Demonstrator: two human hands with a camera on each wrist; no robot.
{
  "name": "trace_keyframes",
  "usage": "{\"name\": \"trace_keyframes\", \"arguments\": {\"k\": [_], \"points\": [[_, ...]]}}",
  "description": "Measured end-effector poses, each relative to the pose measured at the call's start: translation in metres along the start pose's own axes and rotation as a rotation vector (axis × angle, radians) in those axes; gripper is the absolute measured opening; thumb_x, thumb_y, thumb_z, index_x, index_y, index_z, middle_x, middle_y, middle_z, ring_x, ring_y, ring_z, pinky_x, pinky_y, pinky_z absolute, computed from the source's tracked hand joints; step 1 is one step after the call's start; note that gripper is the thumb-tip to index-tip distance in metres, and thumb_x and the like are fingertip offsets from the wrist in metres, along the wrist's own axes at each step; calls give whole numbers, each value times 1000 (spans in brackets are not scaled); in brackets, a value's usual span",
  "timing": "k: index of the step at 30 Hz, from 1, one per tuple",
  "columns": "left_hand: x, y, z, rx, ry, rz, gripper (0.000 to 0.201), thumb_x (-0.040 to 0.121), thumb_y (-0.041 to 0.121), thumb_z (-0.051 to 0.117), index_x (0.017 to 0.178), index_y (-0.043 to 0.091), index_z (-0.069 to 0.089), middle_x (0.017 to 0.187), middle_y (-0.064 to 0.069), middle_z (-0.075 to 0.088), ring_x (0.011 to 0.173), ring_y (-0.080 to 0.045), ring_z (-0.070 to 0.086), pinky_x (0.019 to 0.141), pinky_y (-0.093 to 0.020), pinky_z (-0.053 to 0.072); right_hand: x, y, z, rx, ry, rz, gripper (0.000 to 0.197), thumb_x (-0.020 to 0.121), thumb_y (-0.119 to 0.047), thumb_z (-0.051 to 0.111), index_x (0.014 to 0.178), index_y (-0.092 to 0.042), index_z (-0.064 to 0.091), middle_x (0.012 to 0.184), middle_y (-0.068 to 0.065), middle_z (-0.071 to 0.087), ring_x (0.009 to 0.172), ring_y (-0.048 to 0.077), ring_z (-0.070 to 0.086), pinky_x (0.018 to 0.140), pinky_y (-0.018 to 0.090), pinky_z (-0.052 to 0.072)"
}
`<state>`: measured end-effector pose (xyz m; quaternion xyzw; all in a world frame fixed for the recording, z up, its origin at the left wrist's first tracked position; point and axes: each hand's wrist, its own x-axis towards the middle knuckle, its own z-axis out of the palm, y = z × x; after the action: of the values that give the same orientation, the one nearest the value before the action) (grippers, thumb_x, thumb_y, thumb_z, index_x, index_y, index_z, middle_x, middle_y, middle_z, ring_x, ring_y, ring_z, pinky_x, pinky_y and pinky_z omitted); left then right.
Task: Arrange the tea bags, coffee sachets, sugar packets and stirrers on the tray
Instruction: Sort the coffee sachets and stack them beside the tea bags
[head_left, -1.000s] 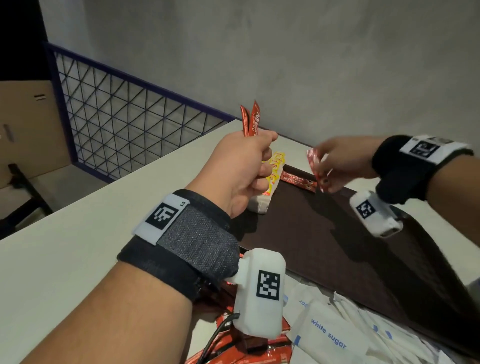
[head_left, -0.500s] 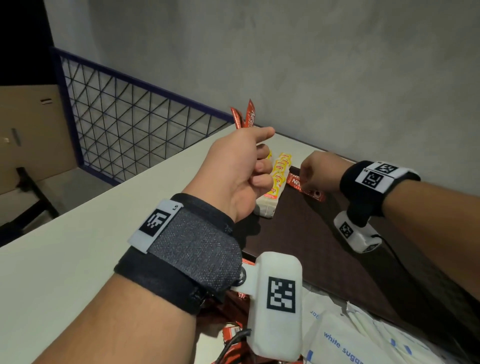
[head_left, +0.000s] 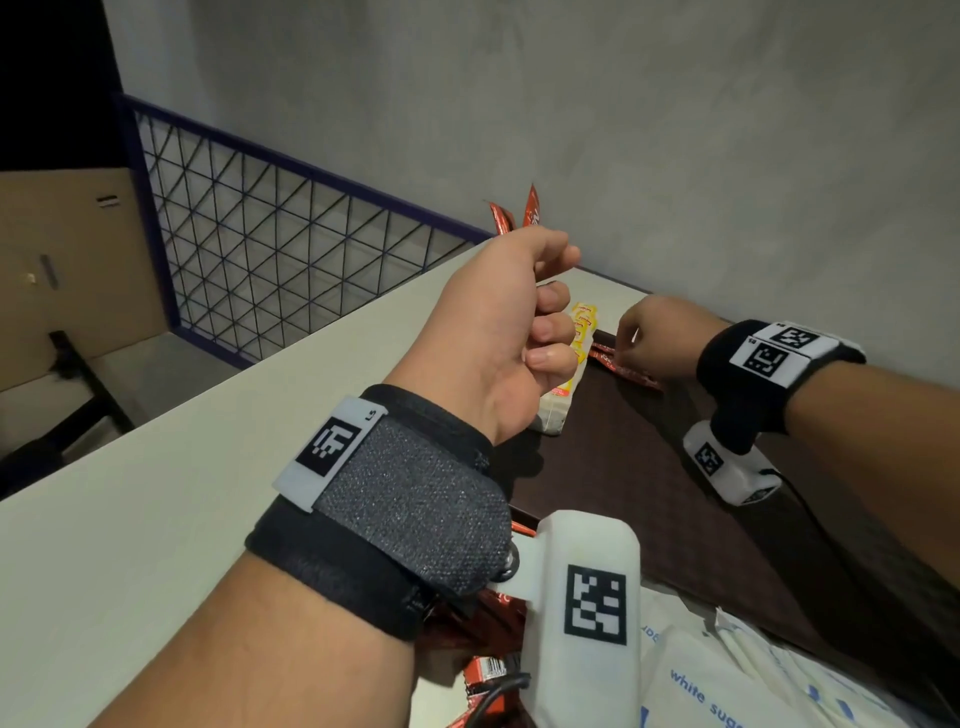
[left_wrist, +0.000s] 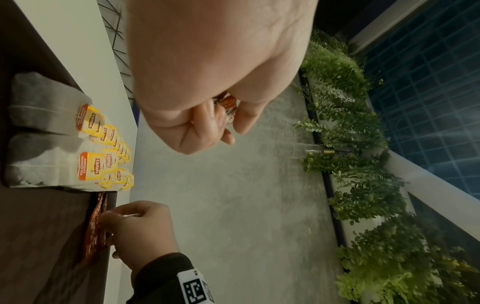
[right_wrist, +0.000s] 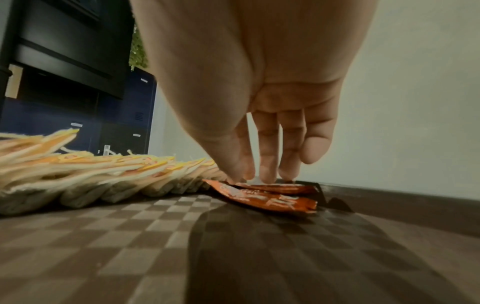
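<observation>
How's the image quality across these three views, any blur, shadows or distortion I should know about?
Head view: dim but sharp, with wide-angle bending at the edges. Left wrist view: the left hand looms large, soft and washed out. Right wrist view: the right hand is blurred at the fingertips and casts a dark shadow across the tray.

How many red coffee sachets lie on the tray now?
2, side by side at the tray's far edge beside the tea bags: one sachet nearer, one sachet behind it under the right hand's fingertips. More may be hidden.
</observation>
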<state>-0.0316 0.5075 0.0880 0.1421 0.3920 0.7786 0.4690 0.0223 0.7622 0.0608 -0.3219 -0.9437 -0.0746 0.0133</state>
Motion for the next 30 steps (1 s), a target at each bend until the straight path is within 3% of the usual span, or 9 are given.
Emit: {"name": "trace_keyframes", "arguments": {"k": [6,11,15,22,25,30], "points": [[0,0,1,7,8,0,18,102,26,53,86,17,58,60,7,31,46,-7,22,35,-17,15,1,10,2,63,-25,17,16,84,-38,79,91,-24,77,83,-5,64,83,16,59,69,27,42],[-1,0,1,8,14,6,18,102,25,53,86,17,58,60,7,31,45,-7,22,35,-17,15,0,14,9,125,-37,21,10,83,-36,81,88,-28,78,87,-6,65,84,14,58,70,26,40],[-1,-1,1,11,17,6,18,102,25,53,86,16,57,60,6,31,45,-7,22,35,-17,15,1,18,7,170,-16,49,9,84,-36,79,88,-28,77,86,-5,69,76,7,58,62,25,40],[-1,-1,1,17,23,11,18,101,25,53,86,17,58,60,6,31,45,-7,22,34,-17,15,-7,20,9,203,-97,37,13,85,-38,78,92,-27,77,83,-6,72,81,11,67,70,27,47],[-1,-1,1,15,24,14,18,102,26,53,87,17,58,60,6,32,44,-7,22,35,-17,16,-11,21,6,249,-113,28,9,86,-36,78,88,-27,78,81,-5,74,78,9,68,65,25,46],[-1,-2,1,17,33,17,17,102,26,54,89,16,59,59,6,34,44,-7,23,34,-18,17,-3,29,6,213,-14,53,15,92,-20,65,100,-26,76,96,1,72,86,15,63,71,27,42]]}}
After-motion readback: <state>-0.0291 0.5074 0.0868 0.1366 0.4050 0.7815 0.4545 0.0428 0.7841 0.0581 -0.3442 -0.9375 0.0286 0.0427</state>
